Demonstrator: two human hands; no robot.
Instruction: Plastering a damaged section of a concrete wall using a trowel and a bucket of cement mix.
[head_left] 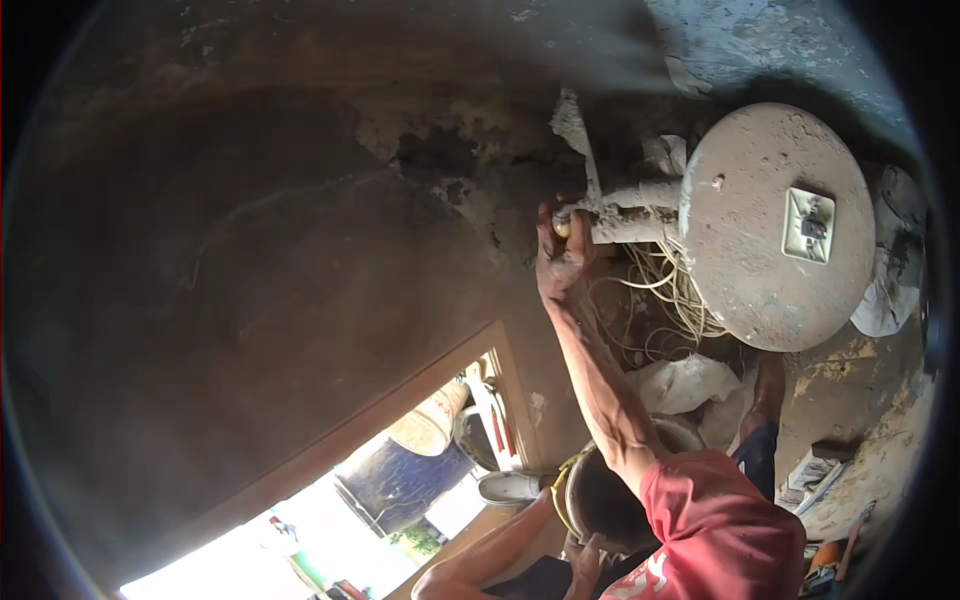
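My right hand [566, 258], at the end of a raised arm in a red sleeve, is closed round the handle of a trowel [594, 165]. The handle's rounded, pale end shows between the fingers, and grey paste coats the upper part of the blade. The hand is close to the dark, patchy wall. Low in the view, a dark, round vessel with a pale rim [572, 490] is tilted. A bare forearm [490, 548], apparently my left, reaches its rim, where the forearm's end is hidden. Bent fingers [585, 565] rest against the vessel lower down; whose they are is unclear.
A large, paste-spotted disc [740, 270] carries a square electrical fitting [808, 226]. Below hang or lie coiled pale cables [665, 285] and a white sack [685, 383]. A bright framed opening [330, 510] shows a blue drum [405, 490]. Tools [825, 560] lie lower right, near a foot [766, 390].
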